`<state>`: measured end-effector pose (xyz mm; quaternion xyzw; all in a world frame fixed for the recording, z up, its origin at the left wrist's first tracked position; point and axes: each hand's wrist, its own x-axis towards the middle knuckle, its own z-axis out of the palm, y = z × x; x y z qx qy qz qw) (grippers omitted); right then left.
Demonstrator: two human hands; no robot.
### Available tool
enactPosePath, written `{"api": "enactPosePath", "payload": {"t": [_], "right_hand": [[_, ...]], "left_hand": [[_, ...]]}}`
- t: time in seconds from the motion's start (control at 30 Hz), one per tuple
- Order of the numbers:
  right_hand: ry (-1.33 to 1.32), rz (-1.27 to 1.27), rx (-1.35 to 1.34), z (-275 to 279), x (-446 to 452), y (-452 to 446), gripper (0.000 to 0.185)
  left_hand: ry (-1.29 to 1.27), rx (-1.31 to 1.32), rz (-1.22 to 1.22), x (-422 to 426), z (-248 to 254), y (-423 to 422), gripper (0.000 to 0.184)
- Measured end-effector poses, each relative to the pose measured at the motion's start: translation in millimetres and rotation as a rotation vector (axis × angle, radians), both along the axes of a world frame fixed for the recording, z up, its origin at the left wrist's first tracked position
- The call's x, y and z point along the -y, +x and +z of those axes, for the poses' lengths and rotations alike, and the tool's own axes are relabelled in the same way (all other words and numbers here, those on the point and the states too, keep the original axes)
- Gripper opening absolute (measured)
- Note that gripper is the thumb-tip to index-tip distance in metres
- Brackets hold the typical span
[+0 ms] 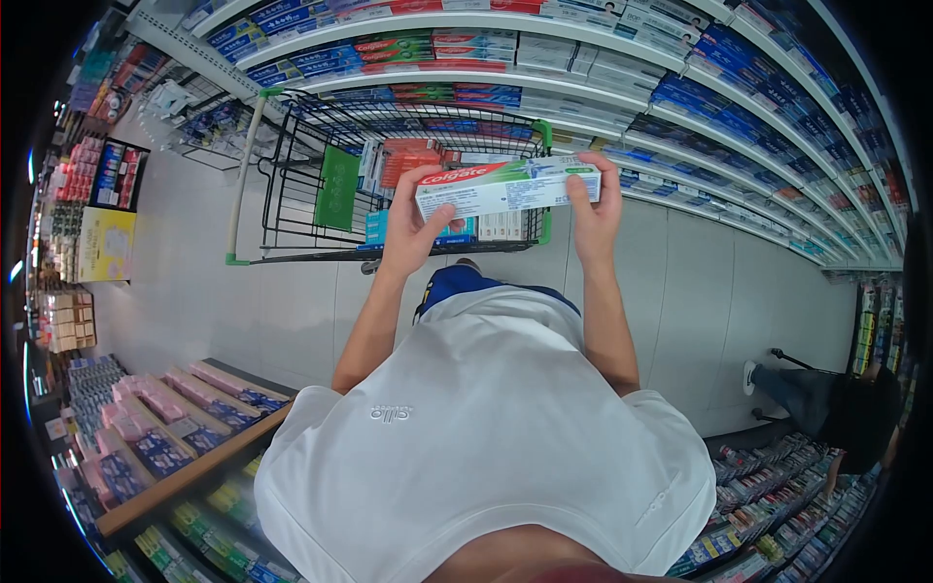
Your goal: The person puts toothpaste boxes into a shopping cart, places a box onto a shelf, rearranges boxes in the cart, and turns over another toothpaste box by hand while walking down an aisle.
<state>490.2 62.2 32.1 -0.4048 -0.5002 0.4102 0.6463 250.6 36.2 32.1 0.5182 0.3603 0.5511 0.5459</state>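
Between my two hands I hold a Colgate toothpaste box (507, 187), white with red and green on its upper face and small blue print on the side toward me. My left hand (413, 225) grips its left end, thumb on the printed side. At the right end, my right hand (597, 206) is closed on the box, thumb also in front. Just beyond and below the box stands a black wire shopping cart (292, 185) with green trim. Inside it lie orange-red boxes (408, 155), a teal box (376, 226) and white boxes (501, 226), partly hidden by my hands.
Shelves (573, 83) stocked with toothpaste boxes curve along the far side and right. A low display (185, 418) with pink packs stands at lower left. Another person (826, 398) is at the right edge. Grey tiled floor (292, 321) lies around the cart.
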Motion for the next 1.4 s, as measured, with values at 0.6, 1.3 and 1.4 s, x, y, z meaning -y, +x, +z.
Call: {"api": "enactPosePath", "payload": {"t": [0.6, 1.3, 1.4], "right_hand": [[-0.073, -0.080, 0.058, 28, -24, -69, 0.031], [-0.185, -0.222, 0.173, 32, -3, -116, 0.029], [-0.232, -0.224, 0.184, 31, 2, -117, 0.029]], "left_hand": [[-0.016, 0.042, -0.067, -56, 7, -71, 0.045], [-0.058, 0.106, -0.187, -76, -14, -112, 0.042], [-0.099, 0.129, -0.191, -73, -21, -112, 0.042]]}}
